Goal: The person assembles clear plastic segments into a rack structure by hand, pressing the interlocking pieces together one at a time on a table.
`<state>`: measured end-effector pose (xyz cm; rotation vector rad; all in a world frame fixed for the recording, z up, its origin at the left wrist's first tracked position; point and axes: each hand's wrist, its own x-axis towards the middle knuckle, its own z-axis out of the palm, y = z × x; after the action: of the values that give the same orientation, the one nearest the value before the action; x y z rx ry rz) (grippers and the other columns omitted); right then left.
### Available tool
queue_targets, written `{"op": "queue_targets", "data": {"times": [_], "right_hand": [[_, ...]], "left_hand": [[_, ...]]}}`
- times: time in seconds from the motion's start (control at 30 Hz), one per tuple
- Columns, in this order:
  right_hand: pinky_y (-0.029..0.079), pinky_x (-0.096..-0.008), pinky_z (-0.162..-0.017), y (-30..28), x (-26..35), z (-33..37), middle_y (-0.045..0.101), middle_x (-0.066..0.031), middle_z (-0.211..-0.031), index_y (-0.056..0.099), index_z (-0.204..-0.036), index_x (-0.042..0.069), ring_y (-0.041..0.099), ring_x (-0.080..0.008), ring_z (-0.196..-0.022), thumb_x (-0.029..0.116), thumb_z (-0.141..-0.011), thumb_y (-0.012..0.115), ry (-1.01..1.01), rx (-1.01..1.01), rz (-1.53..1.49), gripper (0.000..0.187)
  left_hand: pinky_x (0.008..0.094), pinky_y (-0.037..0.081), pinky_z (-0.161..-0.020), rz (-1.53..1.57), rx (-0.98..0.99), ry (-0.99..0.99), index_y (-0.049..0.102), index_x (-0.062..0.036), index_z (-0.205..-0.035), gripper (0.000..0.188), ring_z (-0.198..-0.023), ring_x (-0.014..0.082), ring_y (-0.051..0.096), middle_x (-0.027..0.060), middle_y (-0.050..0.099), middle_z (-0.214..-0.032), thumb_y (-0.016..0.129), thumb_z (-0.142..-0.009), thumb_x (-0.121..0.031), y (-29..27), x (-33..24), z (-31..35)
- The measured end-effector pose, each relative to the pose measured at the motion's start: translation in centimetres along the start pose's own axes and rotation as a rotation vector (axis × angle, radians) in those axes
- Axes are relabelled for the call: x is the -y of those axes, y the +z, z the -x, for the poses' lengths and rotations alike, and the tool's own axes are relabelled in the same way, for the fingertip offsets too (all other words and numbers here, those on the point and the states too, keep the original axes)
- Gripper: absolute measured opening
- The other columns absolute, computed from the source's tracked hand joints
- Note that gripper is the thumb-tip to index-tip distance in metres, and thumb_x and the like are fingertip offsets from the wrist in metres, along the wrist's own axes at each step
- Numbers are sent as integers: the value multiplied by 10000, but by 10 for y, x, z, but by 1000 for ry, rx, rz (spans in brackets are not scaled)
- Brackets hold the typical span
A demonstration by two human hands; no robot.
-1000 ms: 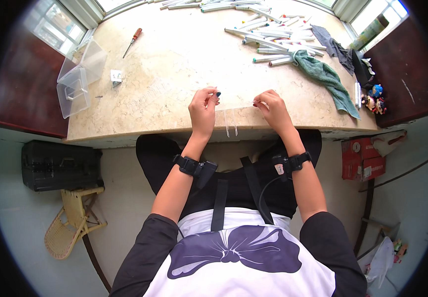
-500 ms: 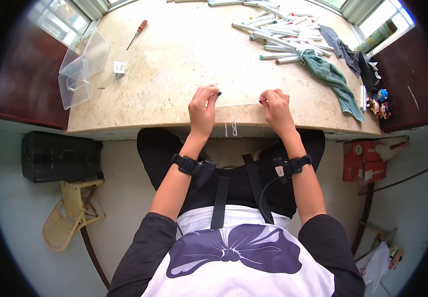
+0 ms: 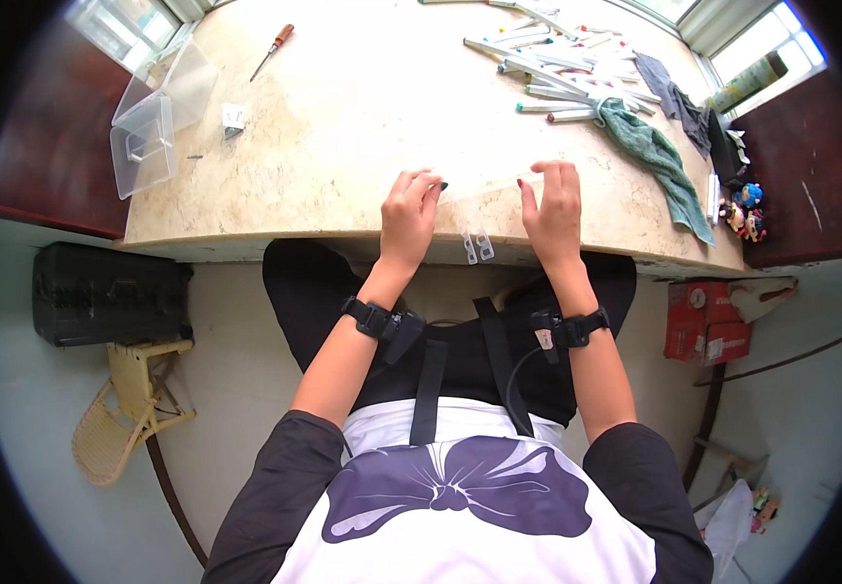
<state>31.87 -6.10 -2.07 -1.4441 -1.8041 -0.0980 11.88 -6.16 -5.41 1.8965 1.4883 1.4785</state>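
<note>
A thin, clear plastic piece [image 3: 484, 190] spans the gap between my hands above the near edge of the table. Two tabs with holes [image 3: 477, 246] hang from its lower side, past the table edge. My left hand [image 3: 409, 216] is closed in a pinch on its left end. At the other end, my right hand [image 3: 551, 212] grips the piece between thumb and fingers, which are bent around it. Because the plastic is see-through and the table bright, its full outline is hard to make out.
Many grey-white markers [image 3: 567, 73] lie in a heap at the far right, beside a green cloth [image 3: 654, 156]. A screwdriver [image 3: 273, 51], a clear plastic box [image 3: 148, 146] and a small white-and-dark block [image 3: 233, 120] are on the left. Small figurines [image 3: 747, 209] stand at the right edge.
The plastic piece has tilted, and its tabs show more broadly. My right hand has risen slightly and its fingers have straightened. My left hand has shifted a little right.
</note>
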Motion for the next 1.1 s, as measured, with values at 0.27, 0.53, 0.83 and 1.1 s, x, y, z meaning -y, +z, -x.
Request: {"op": "queue_targets", "data": {"times": [0.27,0.53,0.83,1.1], "right_hand": [[481,-413,-581,-1,51,2,644,-172,-729,606,-910,18,632,-348,-634,156,-886,612,211,308,-287,140],[512,-403,-610,12,55,4,646,-196,-788,668,-1035,2,635,-343,-660,68,-848,604,52,338,-150,209],[515,-400,-610,14,62,-2,616,-186,-783,649,-1037,-43,628,-347,-678,27,-828,580,-50,443,-42,232],[523,-377,-614,11,70,-6,620,-175,-846,618,-1116,-66,640,-315,-702,19,-769,562,-133,502,115,361]], "left_hand": [[344,528,-656,54,19,-119,653,-16,-926,90,-772,282,655,152,645,-983,638,-840,-38,-2,-4,2],[340,527,-670,-5,-55,4,657,-16,-948,135,-772,269,652,139,649,-960,644,-813,-28,-16,-12,1],[328,515,-656,35,-28,-73,642,-9,-892,100,-723,256,648,130,648,-812,650,-792,-2,-6,-9,16],[330,519,-627,66,-42,-103,630,-11,-869,68,-688,263,652,132,654,-791,652,-805,-8,-1,6,18]]}}
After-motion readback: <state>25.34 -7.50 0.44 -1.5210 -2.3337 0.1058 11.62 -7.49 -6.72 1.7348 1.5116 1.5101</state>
